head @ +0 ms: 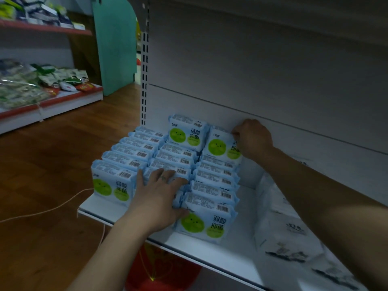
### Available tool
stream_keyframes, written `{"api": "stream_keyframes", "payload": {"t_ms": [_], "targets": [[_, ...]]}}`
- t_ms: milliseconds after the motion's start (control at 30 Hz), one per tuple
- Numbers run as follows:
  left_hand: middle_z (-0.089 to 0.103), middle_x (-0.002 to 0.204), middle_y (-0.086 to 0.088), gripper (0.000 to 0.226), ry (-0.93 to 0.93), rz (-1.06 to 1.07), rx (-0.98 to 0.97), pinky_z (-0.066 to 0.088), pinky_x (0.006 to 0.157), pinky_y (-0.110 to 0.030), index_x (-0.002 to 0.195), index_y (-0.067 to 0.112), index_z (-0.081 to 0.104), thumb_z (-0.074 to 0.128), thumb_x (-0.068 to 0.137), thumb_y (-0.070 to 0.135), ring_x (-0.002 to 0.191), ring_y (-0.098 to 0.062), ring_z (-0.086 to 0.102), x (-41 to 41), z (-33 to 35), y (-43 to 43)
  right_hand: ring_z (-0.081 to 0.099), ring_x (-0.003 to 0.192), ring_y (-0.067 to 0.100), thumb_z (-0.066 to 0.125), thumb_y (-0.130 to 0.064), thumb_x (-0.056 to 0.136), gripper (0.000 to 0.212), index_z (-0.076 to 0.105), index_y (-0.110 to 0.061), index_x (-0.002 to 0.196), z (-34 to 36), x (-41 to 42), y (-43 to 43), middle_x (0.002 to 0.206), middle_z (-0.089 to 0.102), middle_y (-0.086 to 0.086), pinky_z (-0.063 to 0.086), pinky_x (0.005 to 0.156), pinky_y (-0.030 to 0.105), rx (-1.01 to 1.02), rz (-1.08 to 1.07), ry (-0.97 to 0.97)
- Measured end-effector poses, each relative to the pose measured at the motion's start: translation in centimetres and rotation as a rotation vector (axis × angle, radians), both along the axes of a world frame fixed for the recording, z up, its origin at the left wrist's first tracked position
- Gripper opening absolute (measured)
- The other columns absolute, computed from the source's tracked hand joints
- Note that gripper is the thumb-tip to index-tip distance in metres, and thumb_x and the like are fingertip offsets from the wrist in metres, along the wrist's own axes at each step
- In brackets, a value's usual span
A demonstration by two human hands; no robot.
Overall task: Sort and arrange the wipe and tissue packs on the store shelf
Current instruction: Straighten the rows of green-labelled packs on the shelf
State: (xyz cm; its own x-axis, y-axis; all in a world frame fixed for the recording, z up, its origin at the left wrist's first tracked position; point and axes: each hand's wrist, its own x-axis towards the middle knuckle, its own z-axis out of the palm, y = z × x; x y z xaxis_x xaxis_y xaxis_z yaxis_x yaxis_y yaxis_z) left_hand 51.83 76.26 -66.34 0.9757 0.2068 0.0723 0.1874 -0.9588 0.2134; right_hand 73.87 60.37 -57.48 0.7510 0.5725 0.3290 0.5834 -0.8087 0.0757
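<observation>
White shelf (226, 257), one tier, holding three front-to-back rows of light blue wipe packs (180, 158) with green circles, standing upright and filling the shelf's left half from near the front edge to the back panel (252, 70). Left hand (159, 198): laid flat on the middle row near the front edge, fingers (165, 175) spread over the pack tops. Right hand (253, 139): at the back of the right-hand row, fingers pinching the top edge of the rear pack (222, 148). Right half of shelf: white tissue packs (289, 232) with dark print, lying flat, blurred.
</observation>
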Motion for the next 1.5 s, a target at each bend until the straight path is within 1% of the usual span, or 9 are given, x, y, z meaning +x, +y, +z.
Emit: {"api": "stream_keyframes", "payload": {"t_ms": [267, 400, 500, 733, 867, 967, 1067, 1233, 1500], "targets": [[0.009, 0.160, 0.010, 0.092, 0.026, -0.034, -0.083, -0.011, 0.116, -0.057, 0.147, 0.048, 0.014, 0.059, 0.072, 0.075, 0.147, -0.015, 0.001, 0.0, 1.1, 0.4, 0.049, 0.111, 0.027, 0.062, -0.026, 0.087, 0.035, 0.058, -0.016, 0.120, 0.9, -2.0, 2.8, 0.117, 0.056, 0.010, 0.035, 0.089, 0.033, 0.175, 0.198, -0.032], [0.010, 0.160, 0.010, 0.093, 0.035, -0.053, -0.084, -0.013, 0.115, -0.058, 0.147, 0.050, 0.013, 0.061, 0.071, 0.075, 0.148, -0.015, 0.000, -0.1, 1.2, 0.8, 0.045, 0.117, 0.026, 0.065, -0.040, 0.086, 0.045, 0.056, -0.020, 0.126, 1.3, -2.1, 6.4, 0.124, 0.054, 0.007, 0.031, 0.098, 0.034, 0.054, 0.237, -0.064], [0.008, 0.161, 0.008, 0.091, 0.070, -0.062, -0.068, -0.014, 0.114, -0.060, 0.147, 0.050, 0.013, 0.062, 0.073, 0.071, 0.148, -0.018, -0.002, 0.0, 0.9, 0.8, 0.045, 0.113, 0.025, 0.062, -0.047, 0.087, 0.041, 0.060, -0.018, 0.116, 0.8, -1.9, 8.6, 0.119, 0.055, 0.007, 0.030, 0.091, 0.034, -0.088, 0.202, -0.123], [0.008, 0.161, 0.007, 0.085, 0.063, -0.082, -0.062, -0.016, 0.112, -0.061, 0.146, 0.049, 0.017, 0.063, 0.076, 0.066, 0.148, -0.017, -0.003, 0.3, 0.4, 1.1, 0.051, 0.099, 0.025, 0.054, -0.031, 0.095, 0.022, 0.063, -0.011, 0.095, -0.6, -1.0, 10.0, 0.102, 0.061, 0.008, 0.029, 0.078, 0.032, 0.013, 0.183, -0.113], [0.010, 0.160, 0.007, 0.082, 0.052, -0.079, -0.075, -0.018, 0.110, -0.061, 0.145, 0.048, 0.020, 0.062, 0.076, 0.065, 0.147, -0.017, -0.001, 0.5, 0.4, 1.0, 0.050, 0.084, 0.019, 0.059, -0.027, 0.093, 0.019, 0.061, -0.012, 0.083, 0.0, -0.7, 9.8, 0.091, 0.059, 0.005, 0.031, 0.067, 0.028, 0.186, 0.178, 0.026], [0.013, 0.160, 0.005, 0.081, 0.046, -0.072, -0.089, -0.018, 0.111, -0.062, 0.145, 0.047, 0.023, 0.063, 0.076, 0.064, 0.147, -0.017, 0.000, 0.4, 0.5, 0.9, 0.048, 0.077, 0.016, 0.064, -0.030, 0.090, 0.018, 0.061, -0.014, 0.081, 0.7, -0.6, 10.1, 0.085, 0.056, 0.001, 0.033, 0.065, 0.027, 0.176, 0.167, 0.068], [0.014, 0.160, 0.005, 0.081, 0.039, -0.069, -0.092, -0.017, 0.111, -0.062, 0.145, 0.047, 0.024, 0.063, 0.076, 0.063, 0.147, -0.018, 0.001, 0.4, 0.6, 0.9, 0.048, 0.077, 0.015, 0.065, -0.030, 0.090, 0.018, 0.058, -0.018, 0.078, 0.6, -0.7, 10.4, 0.087, 0.057, 0.001, 0.033, 0.065, 0.026, 0.153, 0.155, 0.065], [0.013, 0.160, 0.005, 0.080, 0.035, -0.065, -0.082, -0.016, 0.112, -0.062, 0.145, 0.047, 0.022, 0.062, 0.077, 0.065, 0.147, -0.018, 0.001, 0.2, 0.4, 0.9, 0.048, 0.079, 0.016, 0.063, -0.029, 0.091, 0.019, 0.066, -0.011, 0.086, 0.5, -0.7, 10.7, 0.094, 0.064, 0.007, 0.031, 0.066, 0.026, 0.153, 0.163, 0.005], [0.013, 0.160, 0.004, 0.079, 0.031, -0.063, -0.084, -0.017, 0.112, -0.061, 0.145, 0.047, 0.022, 0.061, 0.079, 0.064, 0.147, -0.018, 0.001, 0.3, 0.5, 0.9, 0.055, 0.093, 0.024, 0.060, -0.026, 0.093, 0.019, 0.067, -0.010, 0.089, 0.3, -0.9, 11.0, 0.097, 0.063, 0.008, 0.030, 0.070, 0.028, 0.149, 0.202, -0.092]]}}
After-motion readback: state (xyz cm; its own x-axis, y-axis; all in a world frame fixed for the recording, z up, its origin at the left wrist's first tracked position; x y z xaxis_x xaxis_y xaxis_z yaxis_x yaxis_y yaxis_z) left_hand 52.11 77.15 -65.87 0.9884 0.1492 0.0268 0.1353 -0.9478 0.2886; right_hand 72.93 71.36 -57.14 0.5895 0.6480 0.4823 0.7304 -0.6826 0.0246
